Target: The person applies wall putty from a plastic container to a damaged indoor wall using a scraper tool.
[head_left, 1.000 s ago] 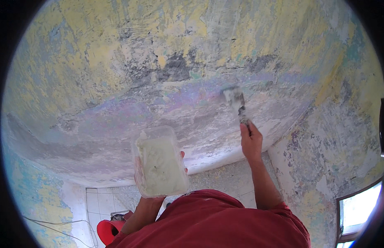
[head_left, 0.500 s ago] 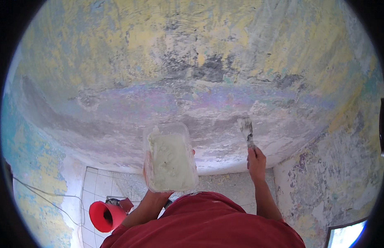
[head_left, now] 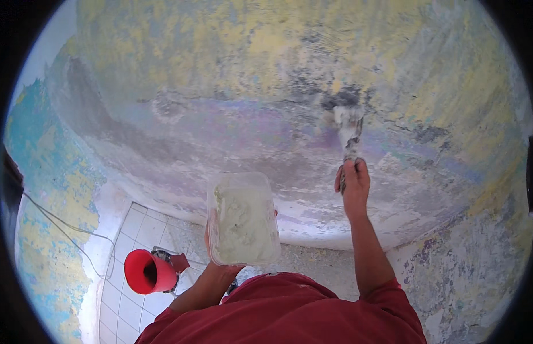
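Observation:
My left hand (head_left: 225, 272) supports a clear plastic container (head_left: 243, 177) from beneath, mostly hidden by it, with fingertips showing at both sides. Smooth off-white putty (head_left: 243, 225) fills much of the container. In my right hand (head_left: 356, 184) a putty knife (head_left: 352, 132) is gripped by its handle, blade pointing up and away from me. White paste coats the blade, which is at the wall (head_left: 209, 137) by a dark bare patch (head_left: 332, 98). I cannot tell how firmly the blade touches.
The wall ahead is patchy yellow, grey and purplish, with rough flaking areas. At lower left a red bucket-like vessel (head_left: 146, 272) stands by the white tiled floor (head_left: 124, 286). A thin cable (head_left: 71, 226) hangs along the left wall. A peeling side wall (head_left: 438, 275) rises at right.
My right hand has moved up and farther away, bringing the putty knife to the dark patch. The container stays in my left hand, and the view has turned slightly.

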Motion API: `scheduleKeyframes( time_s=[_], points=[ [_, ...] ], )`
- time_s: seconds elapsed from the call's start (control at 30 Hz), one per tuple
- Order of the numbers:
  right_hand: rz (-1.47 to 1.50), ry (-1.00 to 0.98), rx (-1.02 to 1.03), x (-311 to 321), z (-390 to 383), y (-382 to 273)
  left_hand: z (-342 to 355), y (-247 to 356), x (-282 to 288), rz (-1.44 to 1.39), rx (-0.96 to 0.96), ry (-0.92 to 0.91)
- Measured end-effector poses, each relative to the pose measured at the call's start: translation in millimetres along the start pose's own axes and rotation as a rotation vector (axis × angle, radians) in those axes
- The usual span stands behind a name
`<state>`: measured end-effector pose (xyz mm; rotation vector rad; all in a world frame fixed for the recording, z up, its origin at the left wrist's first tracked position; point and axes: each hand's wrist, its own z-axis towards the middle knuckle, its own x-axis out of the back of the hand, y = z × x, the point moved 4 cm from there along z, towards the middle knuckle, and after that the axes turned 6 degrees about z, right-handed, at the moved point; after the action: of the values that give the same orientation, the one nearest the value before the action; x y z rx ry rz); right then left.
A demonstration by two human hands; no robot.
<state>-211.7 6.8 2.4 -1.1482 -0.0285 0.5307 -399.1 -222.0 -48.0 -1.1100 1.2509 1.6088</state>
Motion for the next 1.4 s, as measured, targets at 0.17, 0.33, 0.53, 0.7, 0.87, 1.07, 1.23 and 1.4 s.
scheduleKeyframes(
  time_s=[0.17,0.33,0.53,0.7,0.87,1.07,1.23,1.4],
  points=[
    [0.153,0.155,-0.049,-14,15,46,-25,62,13,0.072,-0.044,-0.085],
    [0.173,0.29,-0.262,-56,-66,105,-73,157,25,0.135,-0.144,-0.049],
    [-0.035,0.221,-0.502,-122,-177,170,-125,254,41,0.156,-0.294,0.091],
    [-0.052,-0.015,-0.544,-211,-178,164,-167,301,51,0.276,-0.44,0.165],
    [0.066,-0.24,-0.454,-279,-151,125,-207,295,61,0.221,-0.574,0.368],
    [0.159,-0.486,-0.489,-314,-173,97,-239,250,57,0.118,-0.557,0.261],
    [0.158,-0.599,-0.598,-316,-217,75,-259,216,52,0.139,-0.602,0.393],
    [-0.037,-0.733,-0.51,-324,-231,36,-295,204,73,0.054,-0.632,0.506]
  ],
)
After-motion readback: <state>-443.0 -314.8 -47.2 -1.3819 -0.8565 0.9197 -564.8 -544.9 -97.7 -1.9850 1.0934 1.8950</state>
